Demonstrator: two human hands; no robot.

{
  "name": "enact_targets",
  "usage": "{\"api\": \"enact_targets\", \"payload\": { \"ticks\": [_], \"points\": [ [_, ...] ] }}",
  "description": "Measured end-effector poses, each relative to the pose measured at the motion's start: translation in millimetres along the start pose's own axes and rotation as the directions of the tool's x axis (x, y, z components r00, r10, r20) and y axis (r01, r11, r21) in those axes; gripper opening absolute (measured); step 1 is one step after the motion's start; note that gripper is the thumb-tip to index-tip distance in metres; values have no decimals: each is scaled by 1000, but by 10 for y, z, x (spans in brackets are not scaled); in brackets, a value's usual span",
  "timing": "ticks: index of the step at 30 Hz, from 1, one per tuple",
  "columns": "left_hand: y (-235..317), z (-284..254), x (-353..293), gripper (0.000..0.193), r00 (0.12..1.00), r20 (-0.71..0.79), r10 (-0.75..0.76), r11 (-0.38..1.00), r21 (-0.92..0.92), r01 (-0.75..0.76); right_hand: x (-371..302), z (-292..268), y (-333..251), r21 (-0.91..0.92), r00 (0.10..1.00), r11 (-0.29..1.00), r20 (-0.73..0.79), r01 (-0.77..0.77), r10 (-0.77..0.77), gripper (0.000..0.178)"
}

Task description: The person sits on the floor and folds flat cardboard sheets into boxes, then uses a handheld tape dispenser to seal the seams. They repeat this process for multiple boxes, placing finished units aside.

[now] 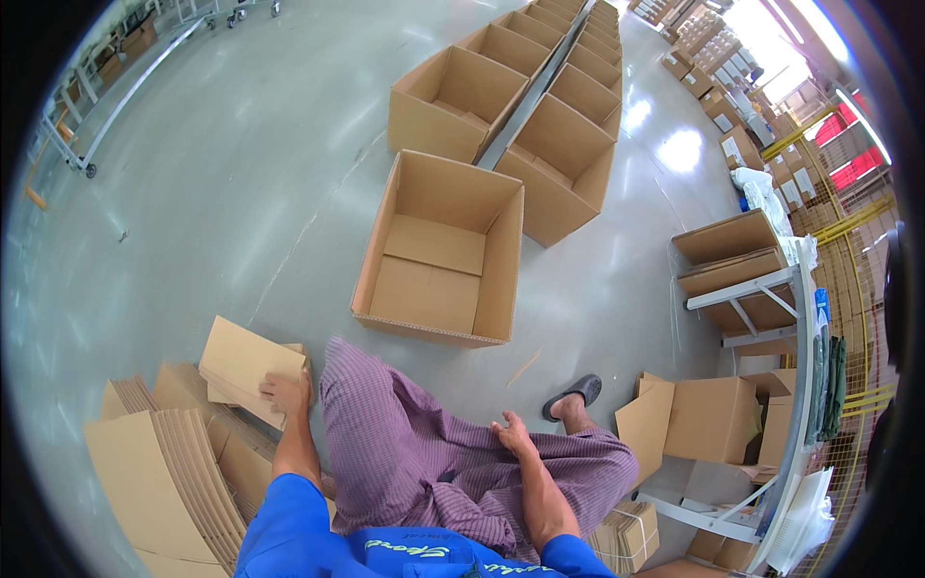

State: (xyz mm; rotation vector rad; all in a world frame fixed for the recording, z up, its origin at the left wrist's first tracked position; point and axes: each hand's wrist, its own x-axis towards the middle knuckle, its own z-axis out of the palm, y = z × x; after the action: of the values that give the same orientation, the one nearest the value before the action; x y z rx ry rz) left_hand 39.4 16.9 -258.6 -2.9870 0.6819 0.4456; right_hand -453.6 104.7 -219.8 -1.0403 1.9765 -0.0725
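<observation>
My left hand (283,391) grips the right edge of a flat cardboard piece (239,356), its fingers lying over the brown face. The piece leans out from stacks of flattened cardboard boxes (198,472) at my left side. My right hand (515,433) hangs over my right thigh with its fingers apart and nothing in it. Ahead of me on the floor stands an open-topped cardboard box (438,250), its inside bare down to the bottom flaps.
Two long rows of open cardboard boxes (482,91) run away ahead, split by a narrow grey strip (535,91). At right stand a white metal-framed table (785,385), an open carton (708,419) and a strapped cardboard bundle (631,535). A wheeled rack (96,144) is far left.
</observation>
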Motion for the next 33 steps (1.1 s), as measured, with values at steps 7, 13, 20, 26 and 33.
{"api": "enact_targets", "payload": {
  "ticks": [7, 13, 20, 26, 33],
  "points": [
    [-166, 1, 82, 86, 989, -90, 117, 983, -128, -128, -53, -32, 27, 3, 999, 999, 9, -54, 54, 64],
    [47, -261, 245, 65, 987, -28, 158, 987, -7, -158, 51, 70, 210, 11, 999, 999, 1, -44, 44, 62],
    [370, -379, 355, 88, 865, 80, 495, 868, -22, -495, 313, 140, 714, 37, 994, 994, 47, -99, 97, 60],
    [575, -512, 450, 66, 747, 320, 583, 733, 188, -654, 304, 98, 693, 47, 996, 997, 67, -54, 51, 60],
    [298, -361, 669, 46, 744, 178, 644, 756, 1, -655, 313, 110, 590, 35, 996, 999, 89, -29, 26, 59]
  ]
}}
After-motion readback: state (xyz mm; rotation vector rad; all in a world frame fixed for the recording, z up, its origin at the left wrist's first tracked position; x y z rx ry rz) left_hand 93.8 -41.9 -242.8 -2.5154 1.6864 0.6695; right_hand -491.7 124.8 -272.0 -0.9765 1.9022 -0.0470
